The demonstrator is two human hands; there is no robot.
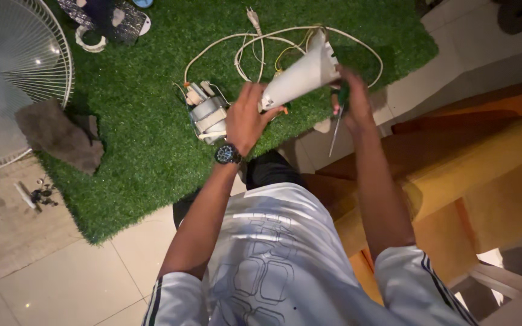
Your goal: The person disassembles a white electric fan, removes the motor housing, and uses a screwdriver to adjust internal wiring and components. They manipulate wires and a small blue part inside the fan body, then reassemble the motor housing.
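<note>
My left hand (247,118), with a black watch on the wrist, grips the narrow end of a white cone-shaped plastic housing (302,73) held up over the green mat. My right hand (353,95) touches the housing's wide end and holds a screwdriver (338,124) with a green handle, its shaft pointing down. Yellow wires stick out of the housing's wide end. A metal fan motor (208,115) lies on the mat just left of my left hand. A white power cord (255,45) with a plug loops on the mat behind it.
A green artificial-grass mat (146,121) covers the tiled floor. A fan grille (13,78) stands at left, a dark rag (61,134) beside it. Small screws and parts (38,196) lie on the tiles. An orange wooden seat (472,175) is at right.
</note>
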